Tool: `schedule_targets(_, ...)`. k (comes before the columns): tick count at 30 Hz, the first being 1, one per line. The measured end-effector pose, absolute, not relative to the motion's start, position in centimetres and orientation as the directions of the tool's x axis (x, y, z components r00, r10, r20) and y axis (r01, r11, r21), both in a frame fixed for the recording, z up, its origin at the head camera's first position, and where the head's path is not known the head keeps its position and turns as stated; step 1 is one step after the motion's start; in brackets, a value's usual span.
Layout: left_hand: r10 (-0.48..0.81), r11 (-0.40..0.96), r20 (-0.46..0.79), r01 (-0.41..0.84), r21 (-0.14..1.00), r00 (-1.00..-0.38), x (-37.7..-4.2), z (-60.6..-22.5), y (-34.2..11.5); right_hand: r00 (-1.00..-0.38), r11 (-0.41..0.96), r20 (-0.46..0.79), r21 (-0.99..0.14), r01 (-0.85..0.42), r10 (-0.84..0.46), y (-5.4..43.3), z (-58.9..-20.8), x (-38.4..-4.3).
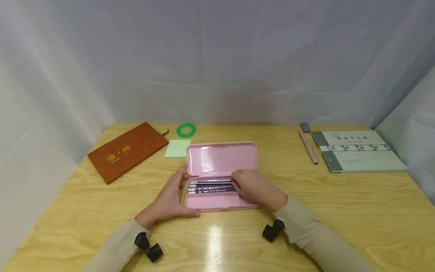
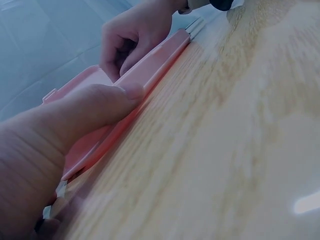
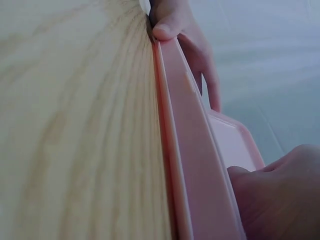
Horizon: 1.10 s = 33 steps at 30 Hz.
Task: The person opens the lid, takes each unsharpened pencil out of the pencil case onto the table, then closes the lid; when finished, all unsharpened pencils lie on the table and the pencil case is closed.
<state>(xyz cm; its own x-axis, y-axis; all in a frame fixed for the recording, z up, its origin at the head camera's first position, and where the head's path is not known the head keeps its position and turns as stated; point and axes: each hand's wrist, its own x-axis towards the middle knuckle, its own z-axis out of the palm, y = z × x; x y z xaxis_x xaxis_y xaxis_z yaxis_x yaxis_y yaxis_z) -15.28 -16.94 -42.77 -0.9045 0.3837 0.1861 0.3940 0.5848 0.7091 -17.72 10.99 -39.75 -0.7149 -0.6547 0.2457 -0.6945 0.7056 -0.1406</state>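
Note:
A pink pencil case [image 1: 212, 202] lies on the table with its lid [image 1: 222, 160] raised at the back. Several dark pencils [image 1: 212, 189] with pale ends lie side by side in its rear compartment. My left hand [image 1: 171, 196] grips the case's left end, thumb [image 2: 110, 102] along the front wall and the other fingers round the side and back. My right hand [image 1: 256, 187] reaches into the right part of the case with bent fingers, over the pencils' right ends. Its fingertips are hidden inside the case, so whether they pinch a pencil is not visible.
Behind the case's left end are a green sticky-note pad [image 1: 177, 148] and a green tape roll [image 1: 186, 130]. A brown notebook [image 1: 127, 153] lies left. To the right lie a pinkish pen [image 1: 308, 147], a grey eraser [image 1: 305, 127] and a pale green account book [image 1: 360, 156].

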Motion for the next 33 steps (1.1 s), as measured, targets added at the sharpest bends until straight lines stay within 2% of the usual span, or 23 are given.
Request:
schedule_targets(4, 0.39, 0.579, 0.176, 0.39, 0.716, -0.904, -15.4, -42.7, -16.6, -0.716, 0.708, 0.257, -0.142, -0.692, -0.649, 11.4, -39.8, -17.6)
schedule_targets(10, 0.391, 0.578, 0.159, 0.377, 0.724, -0.906, -15.3, -42.7, -16.5, -0.738, 0.698, 0.296, -0.246, -0.672, -0.606, 13.5, -39.5, -17.2)
schedule_targets(16, 0.389, 0.597, 0.156, 0.378, 0.707, -0.908, -15.4, -42.6, -16.6, -0.778, 0.719, 0.348, -0.31, -0.623, -0.524, 18.9, -40.2, -16.5)
schedule_targets(21, 0.395, 0.594, 0.144, 0.372, 0.714, -0.907, -15.3, -42.5, -16.7, -0.836, 0.761, 0.322, -0.357, -0.542, -0.445, 24.3, -41.0, -14.9)
schedule_targets(27, 0.4, 0.591, 0.146, 0.376, 0.714, -0.905, -15.3, -42.5, -16.8, -0.893, 0.825, 0.282, -0.358, -0.437, -0.35, 29.5, -41.3, -12.8)
schedule_targets(33, 0.404, 0.59, 0.144, 0.377, 0.714, -0.904, -15.4, -42.7, -16.9, -0.871, 0.826, 0.338, -0.322, -0.462, -0.356, 30.4, -42.0, -12.7)
